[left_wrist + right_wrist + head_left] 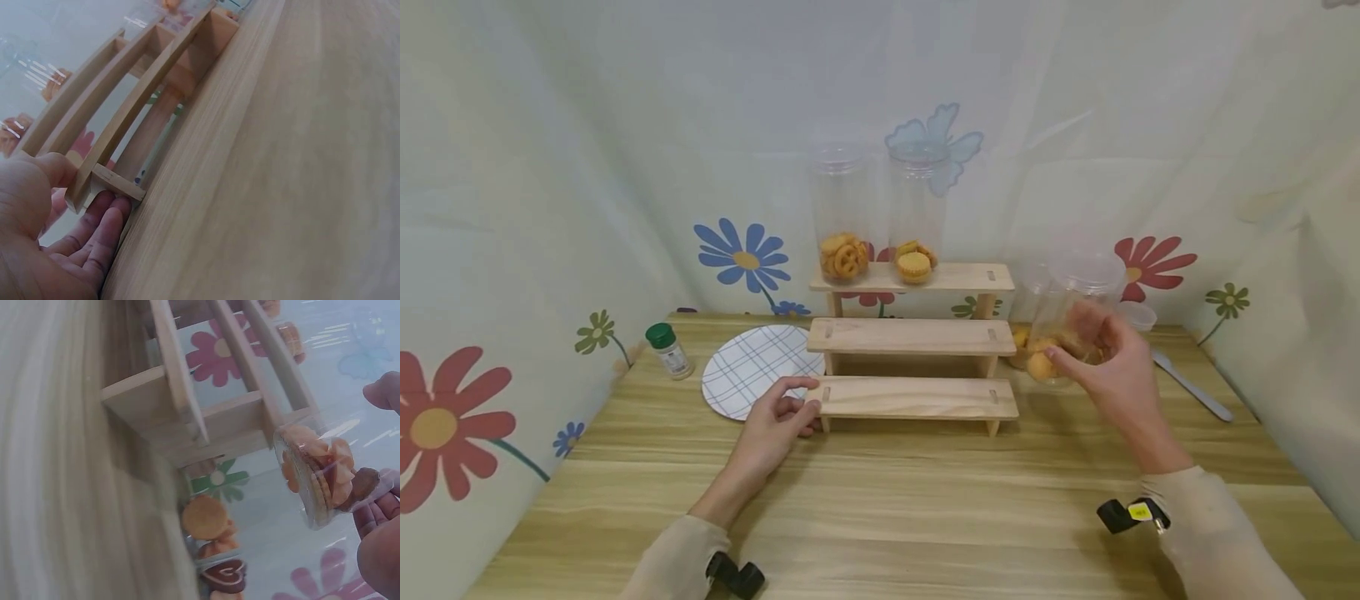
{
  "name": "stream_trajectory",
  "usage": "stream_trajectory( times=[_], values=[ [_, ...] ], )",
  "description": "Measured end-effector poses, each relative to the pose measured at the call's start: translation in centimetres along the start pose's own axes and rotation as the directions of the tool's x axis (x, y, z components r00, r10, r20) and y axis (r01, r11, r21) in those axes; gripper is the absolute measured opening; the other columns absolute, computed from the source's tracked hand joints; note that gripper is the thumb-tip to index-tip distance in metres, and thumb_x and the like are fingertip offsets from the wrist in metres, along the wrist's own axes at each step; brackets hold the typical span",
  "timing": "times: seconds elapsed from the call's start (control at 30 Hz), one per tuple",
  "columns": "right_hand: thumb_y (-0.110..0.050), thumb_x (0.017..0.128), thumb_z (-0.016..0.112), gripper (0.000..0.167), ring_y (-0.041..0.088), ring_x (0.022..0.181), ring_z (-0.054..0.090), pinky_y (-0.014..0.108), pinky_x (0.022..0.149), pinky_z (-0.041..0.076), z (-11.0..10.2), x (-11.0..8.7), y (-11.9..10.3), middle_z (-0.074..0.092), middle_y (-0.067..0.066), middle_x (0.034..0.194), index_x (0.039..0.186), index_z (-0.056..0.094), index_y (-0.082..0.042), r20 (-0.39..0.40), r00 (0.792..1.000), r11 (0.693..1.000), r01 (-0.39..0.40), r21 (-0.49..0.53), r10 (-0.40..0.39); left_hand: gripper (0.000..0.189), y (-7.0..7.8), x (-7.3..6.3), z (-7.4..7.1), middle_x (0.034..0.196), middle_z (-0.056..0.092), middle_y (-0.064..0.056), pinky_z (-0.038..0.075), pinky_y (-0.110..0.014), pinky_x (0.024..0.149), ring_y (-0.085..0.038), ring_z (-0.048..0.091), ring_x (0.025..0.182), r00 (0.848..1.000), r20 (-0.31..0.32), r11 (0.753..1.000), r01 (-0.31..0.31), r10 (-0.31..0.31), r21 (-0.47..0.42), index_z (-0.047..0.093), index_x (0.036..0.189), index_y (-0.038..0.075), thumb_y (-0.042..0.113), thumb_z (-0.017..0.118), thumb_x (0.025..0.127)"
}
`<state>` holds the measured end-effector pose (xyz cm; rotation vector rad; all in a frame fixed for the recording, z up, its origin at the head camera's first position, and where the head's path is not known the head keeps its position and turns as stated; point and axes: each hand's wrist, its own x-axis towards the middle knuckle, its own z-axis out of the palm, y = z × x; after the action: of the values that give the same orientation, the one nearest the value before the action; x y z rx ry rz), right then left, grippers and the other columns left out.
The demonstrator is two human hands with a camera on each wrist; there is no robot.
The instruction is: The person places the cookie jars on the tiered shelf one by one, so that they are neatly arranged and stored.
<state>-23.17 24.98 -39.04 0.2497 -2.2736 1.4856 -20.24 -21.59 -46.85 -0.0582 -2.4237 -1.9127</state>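
Note:
My left hand (773, 427) grips the left end of the three-step wooden shelf (917, 398) at its lowest step. In the left wrist view its thumb is at the step's edge and its curled fingers touch the short end leg (117, 182). On the right, my right hand (1118, 379) holds a clear lidded jar (1084, 279) of cookies beside the shelf. The right wrist view shows cookies (334, 465) in that jar's bottom, raised off the table. Behind it stands another clear jar (1021, 312), partly hidden, with cookies inside.
Two clear jars stand on the top step, one with pretzel-shaped cookies (847, 257), one with round cookies (914, 265). A checked round mat (748, 367) and a green-capped shaker (668, 350) lie left. At right are a pale knife (1195, 387) and a small clear-lidded container (1137, 315).

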Motion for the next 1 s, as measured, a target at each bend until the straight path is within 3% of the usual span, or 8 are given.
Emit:
stream_trajectory(
  times=[0.1, 0.27, 0.57, 1.0],
  values=[
    [-0.019, 0.097, 0.09, 0.07, 0.008, 0.123, 0.058, 0.009, 0.101, 0.046, -0.1, 0.5, -1.0, 0.066, 0.009, 0.145, 0.159, 0.058, -0.01, 0.012, 1.0, 1.0, 0.018, 0.002, -0.018, 0.033, 0.0, -0.1, -0.1, 0.102, 0.075, -0.02, 0.066, -0.03, 0.082, -0.021, 0.075, 0.09, 1.0, -0.003, 1.0, -0.002, 0.002, 0.005, 0.068, 0.141, 0.013, 0.02, 0.075, 0.11],
    [-0.014, 0.096, 0.091, 0.066, 0.015, 0.124, 0.06, 0.01, 0.102, 0.048, 0.2, 1.9, -2.9, 0.066, 0.011, 0.142, 0.155, 0.061, -0.008, 0.007, 0.998, 0.996, 0.065, 0.058, -0.066, 0.033, 0.1, -0.2, -0.2, 0.102, 0.076, -0.019, 0.065, -0.029, 0.082, -0.021, 0.075, 0.09, 1.0, -0.005, 1.0, -0.002, 0.002, 0.007, 0.068, 0.142, 0.013, 0.021, 0.075, 0.11],
    [-0.025, 0.098, 0.09, 0.064, 0.021, 0.131, 0.061, 0.018, 0.11, 0.05, 1.4, 5.6, -6.1, 0.066, 0.001, 0.142, 0.154, 0.061, -0.019, 0.033, 0.997, 0.993, 0.072, 0.089, -0.076, 0.034, 0.1, -0.2, -0.3, 0.101, 0.075, -0.019, 0.065, -0.029, 0.082, -0.022, 0.075, 0.091, 1.0, -0.004, 1.0, 0.008, -0.008, 0.009, 0.067, 0.142, 0.013, 0.02, 0.074, 0.11],
    [-0.027, 0.099, 0.089, 0.067, 0.03, 0.133, 0.063, 0.04, 0.121, 0.05, 4.5, 10.1, -6.7, 0.065, 0.014, 0.146, 0.155, 0.058, -0.008, 0.07, 0.994, 0.988, 0.073, 0.139, -0.083, 0.034, 0.2, -0.1, -0.1, 0.103, 0.076, -0.019, 0.065, -0.029, 0.082, -0.025, 0.075, 0.093, 1.0, 0.005, 1.0, 0.006, -0.006, 0.014, 0.067, 0.142, 0.014, 0.021, 0.074, 0.11]
  ],
)
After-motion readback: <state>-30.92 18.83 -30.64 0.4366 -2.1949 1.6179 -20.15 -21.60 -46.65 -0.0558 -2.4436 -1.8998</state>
